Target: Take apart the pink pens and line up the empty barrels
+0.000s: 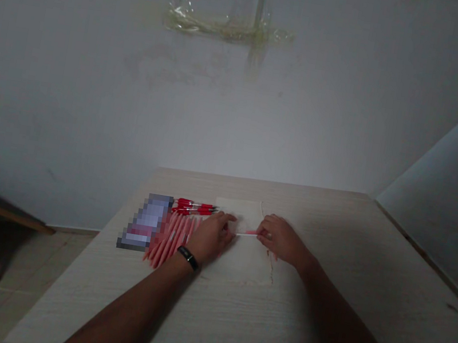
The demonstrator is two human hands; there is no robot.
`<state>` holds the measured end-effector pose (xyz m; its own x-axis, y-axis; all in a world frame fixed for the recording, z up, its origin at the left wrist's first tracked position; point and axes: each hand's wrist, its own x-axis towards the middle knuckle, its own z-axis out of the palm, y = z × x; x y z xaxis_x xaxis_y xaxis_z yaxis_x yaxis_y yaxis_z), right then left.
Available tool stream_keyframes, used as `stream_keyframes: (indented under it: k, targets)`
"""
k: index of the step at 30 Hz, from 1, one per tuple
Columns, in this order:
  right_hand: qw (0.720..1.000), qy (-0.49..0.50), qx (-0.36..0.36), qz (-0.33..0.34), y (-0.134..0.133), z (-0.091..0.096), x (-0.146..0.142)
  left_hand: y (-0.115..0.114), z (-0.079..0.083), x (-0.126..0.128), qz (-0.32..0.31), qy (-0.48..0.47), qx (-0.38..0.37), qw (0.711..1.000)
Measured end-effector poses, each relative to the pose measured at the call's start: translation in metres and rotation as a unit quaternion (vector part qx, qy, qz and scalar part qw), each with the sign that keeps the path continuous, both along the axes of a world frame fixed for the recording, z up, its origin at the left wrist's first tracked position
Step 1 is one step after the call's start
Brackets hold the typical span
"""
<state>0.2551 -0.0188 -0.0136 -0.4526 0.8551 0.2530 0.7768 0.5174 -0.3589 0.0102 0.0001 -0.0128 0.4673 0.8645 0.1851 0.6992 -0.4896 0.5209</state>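
The left hand (212,237) and right hand (279,238) close on a thin pink-and-white tube (246,233), probably a pen refill, just beside red pens (195,208) on a pale wood-grain table (325,221)

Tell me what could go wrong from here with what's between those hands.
The thin white-and-red rod spans the small gap between the left hand and right hand, so it could slip and roll. The left hand also sits beside the fanned pink tubes and might knock them into the red pens.
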Motion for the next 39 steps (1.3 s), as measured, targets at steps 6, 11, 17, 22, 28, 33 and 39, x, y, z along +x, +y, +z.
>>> stream_keyframes:
  k: [6,11,17,22,28,33,39]
  targets:
    - [0.999,-0.007,-0.051,0.003,0.001,-0.002,0.011,0.002,-0.004,-0.003,0.042,0.037,-0.024,0.998]
    - [0.997,0.003,-0.072,0.013,0.002,-0.005,0.011,0.000,-0.006,-0.003,0.045,0.062,-0.019,0.997]
    - [0.997,0.008,-0.079,-0.002,0.000,-0.006,0.011,-0.003,-0.002,-0.002,0.040,0.075,-0.043,0.995]
    - [0.997,0.004,-0.076,0.001,0.001,-0.008,0.011,-0.004,0.001,-0.003,0.028,0.087,-0.051,0.994]
    - [0.999,0.000,-0.051,-0.014,0.002,-0.002,0.011,-0.002,-0.003,-0.003,0.045,0.069,-0.050,0.995]
    - [0.996,0.072,-0.047,-0.037,0.000,0.002,0.004,0.000,-0.002,-0.001,0.018,0.018,-0.030,0.999]
    - [0.951,0.251,-0.173,-0.055,-0.003,-0.013,-0.024,-0.003,-0.001,0.005,-0.075,-0.079,-0.026,0.994]
